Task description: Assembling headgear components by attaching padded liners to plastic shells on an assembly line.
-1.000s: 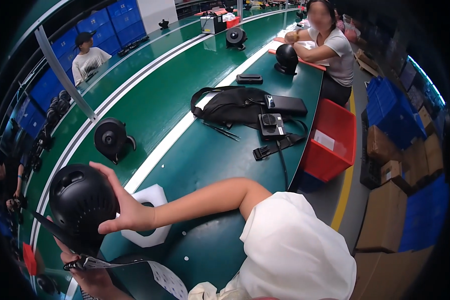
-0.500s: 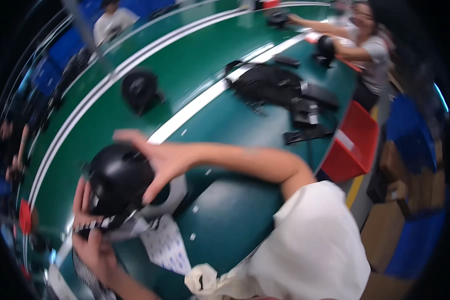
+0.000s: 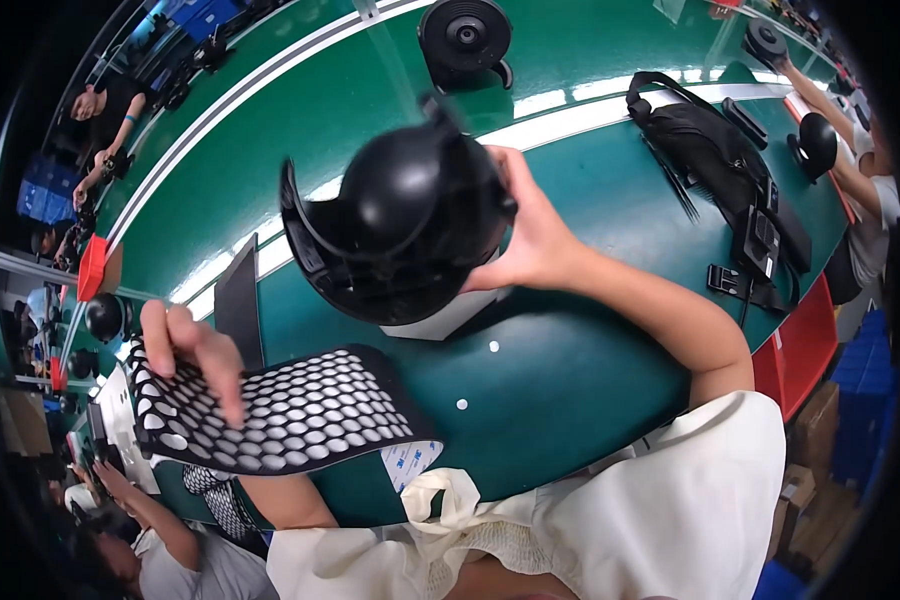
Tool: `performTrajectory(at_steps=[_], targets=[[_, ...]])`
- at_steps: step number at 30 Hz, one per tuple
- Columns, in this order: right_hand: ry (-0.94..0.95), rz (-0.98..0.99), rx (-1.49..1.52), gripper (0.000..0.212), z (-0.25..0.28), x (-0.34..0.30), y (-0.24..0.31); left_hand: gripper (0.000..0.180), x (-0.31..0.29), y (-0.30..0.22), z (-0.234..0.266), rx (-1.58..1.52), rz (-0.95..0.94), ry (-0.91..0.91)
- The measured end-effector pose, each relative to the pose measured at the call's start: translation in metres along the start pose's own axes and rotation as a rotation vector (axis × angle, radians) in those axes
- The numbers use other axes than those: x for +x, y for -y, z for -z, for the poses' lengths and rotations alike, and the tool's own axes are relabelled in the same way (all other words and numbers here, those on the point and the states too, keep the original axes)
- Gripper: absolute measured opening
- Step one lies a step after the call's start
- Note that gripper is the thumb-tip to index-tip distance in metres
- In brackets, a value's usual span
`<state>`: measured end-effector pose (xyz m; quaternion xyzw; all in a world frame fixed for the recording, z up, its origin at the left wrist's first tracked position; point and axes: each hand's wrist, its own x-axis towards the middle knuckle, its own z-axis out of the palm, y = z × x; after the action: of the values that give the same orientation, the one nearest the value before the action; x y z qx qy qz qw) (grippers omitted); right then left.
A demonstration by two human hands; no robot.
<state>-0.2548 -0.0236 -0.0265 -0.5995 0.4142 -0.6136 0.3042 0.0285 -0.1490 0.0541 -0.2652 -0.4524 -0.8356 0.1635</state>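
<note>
My right hand point(image 3: 535, 225) grips the side of a black domed shell point(image 3: 400, 190) with curved, arm-like parts, holding it tilted above the table. What exactly the shell belongs to I cannot tell. Beneath it a pale grey block point(image 3: 450, 318) shows in part. On the left, my left hand point(image 3: 195, 355), slightly blurred, has its fingers bent over the far edge of a limp black sheet with rows of white round dots point(image 3: 300, 415). That sheet lies across my left forearm and hides my wrist. A white backing paper with blue print point(image 3: 410, 462) sticks out under its right end.
A round black part with a hook point(image 3: 467, 35) lies on the green surface ahead. Black straps and a bag point(image 3: 705, 140) are at the right, beside a red bin point(image 3: 795, 345). Small white dots point(image 3: 494, 346) lie on the table. Co-workers sit at the right and lower left.
The black shell has moved right and up with my right hand, and my left hand has come off it. The dotted sheet now spreads out at my left hand. My view has turned.
</note>
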Motion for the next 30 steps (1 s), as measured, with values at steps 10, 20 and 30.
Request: performTrajectory(at_steps=[10,20,30], targets=[[0.147,0.258,-0.639,0.101,-0.004,-0.011,-0.030,0.033,-0.005,0.013,-0.026,0.666,-0.165,-1.035],[0.296,0.206,-0.508,0.094,0.014,0.007,-0.040,0.033,0.013,0.021,-0.022,0.554,0.248,-0.773],[0.621,0.235,-0.503,0.103,0.005,0.048,-0.050,0.022,0.021,0.025,-0.035,0.664,0.340,-0.719]])
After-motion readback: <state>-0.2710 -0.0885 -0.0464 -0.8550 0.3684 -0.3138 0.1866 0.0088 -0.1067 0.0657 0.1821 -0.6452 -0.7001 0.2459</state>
